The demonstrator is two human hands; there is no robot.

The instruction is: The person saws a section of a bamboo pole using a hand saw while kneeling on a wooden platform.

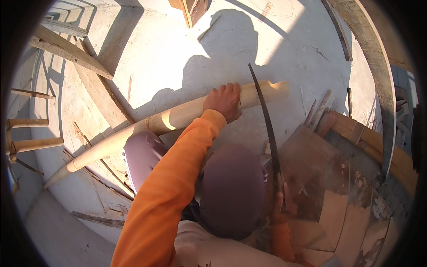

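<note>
A long, thick bamboo pole (186, 110) slants from the lower left up to the right, across my bent knee. My left hand (224, 101) is closed over it near its upper right end, which has a notch in its rim. A curved saw (268, 125) with a dark toothed blade crosses the pole between my left hand and that end. Whether the teeth touch the bamboo cannot be told. My right hand (283, 202), blurred, grips the saw's handle end at the lower right, beside my other knee.
Wooden planks (96, 90) lie at the left, near bamboo rails (36, 145). A reddish-brown board (310, 167) and wood pieces are at the right, below a tall curved plank (377, 60). A wooden block (191, 11) stands at the top on the pale floor (156, 40).
</note>
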